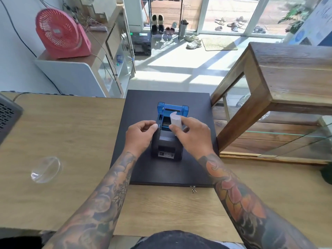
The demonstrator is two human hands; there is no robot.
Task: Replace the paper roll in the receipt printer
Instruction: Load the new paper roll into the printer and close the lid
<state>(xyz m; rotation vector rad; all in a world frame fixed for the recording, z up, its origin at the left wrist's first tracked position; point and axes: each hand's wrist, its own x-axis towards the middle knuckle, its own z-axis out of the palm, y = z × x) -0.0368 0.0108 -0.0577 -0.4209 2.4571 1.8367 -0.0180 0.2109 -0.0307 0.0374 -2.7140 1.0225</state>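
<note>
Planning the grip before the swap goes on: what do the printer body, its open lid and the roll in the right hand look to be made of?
Printer body: likely moulded plastic, matt black, dull even sheen.
Open lid: translucent blue plastic by its look, glossy highlights.
Roll: white paper, matt, loose end curling up, pinched by the right hand.

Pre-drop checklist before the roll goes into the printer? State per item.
1. Printer lid open: ok, blue lid tipped back.
2. Paper bay free of an old roll: cannot tell, hands hide part of it.
3. Roll in right hand: ok, pinched above the bay.
4. Loose paper end free: ok, a tail curls off the top.
5. Left hand steadying printer: cannot tell, fingers curled at its left edge.
6. Printer seated flat on black box: ok.
</note>
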